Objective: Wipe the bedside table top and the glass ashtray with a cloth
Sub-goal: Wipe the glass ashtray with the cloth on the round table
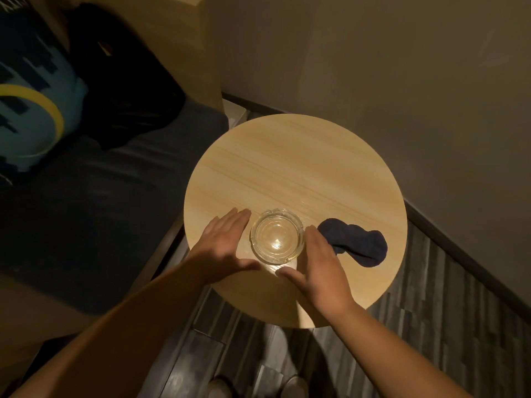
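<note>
A: Biggest first?
B: Dark bed (94, 202) along the left, with a blue patterned pillow (31, 90) and black clothing (126, 90) heaped on it. Beige wall (402, 67) behind, dark plank floor (431, 326) beneath.

A: Then?
B: Round pale-wood desk (287, 162), far half of its top bare. Hard to tell by this dim light whether already wiped.

A: And the hands?
B: Left hand (224, 248) flat-fingered and loose just left of the glass ashtray (277, 236), thumb reaching toward the near rim. Right hand (319, 265) mirroring it on the other side, fingers straight, thumb stretched under the near edge. Both spread wide, gripping nothing; cannot tell if fingertips touch the glass or stand just off it.

A: Cloth?
B: Dark blue cloth (356, 244), bunched, lying on the desk just right of the ashtray, partly hidden behind the right hand's fingers. Held by neither hand.

A: Ashtray itself?
B: Upright near the front edge of the desk, clear, seemingly empty.

A: Step in hand?
B: Probably cupping the ashtray, either to lift it or having just set it down.

A: Next move?
B: Likely steadying the glass with the left, picking up the cloth with the right. Slippery glass near the edge, so a firm hold needed.
</note>
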